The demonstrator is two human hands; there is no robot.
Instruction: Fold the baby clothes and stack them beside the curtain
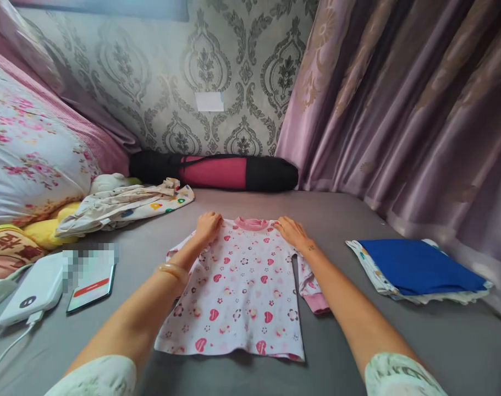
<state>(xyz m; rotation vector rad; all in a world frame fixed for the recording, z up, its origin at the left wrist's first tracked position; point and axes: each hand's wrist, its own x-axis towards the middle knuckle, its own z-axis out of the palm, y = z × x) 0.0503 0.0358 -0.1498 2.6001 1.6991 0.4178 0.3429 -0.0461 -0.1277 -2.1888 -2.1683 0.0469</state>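
Note:
A small white shirt with pink hearts and flowers lies spread on the grey sheet, its pink collar at the far side and its hem toward me. My left hand is closed on the shirt's left shoulder, a bangle on that wrist. At the right shoulder, beside the collar, my right hand has its fingers together on the fabric. One sleeve with a pink cuff sticks out under my right forearm; the other is partly hidden behind my left forearm.
Folded clothes with a blue piece on top lie at the right. On the left are a phone, a white power bank with a cable, and a crumpled cloth. A black and pink roll bag lies along the wall.

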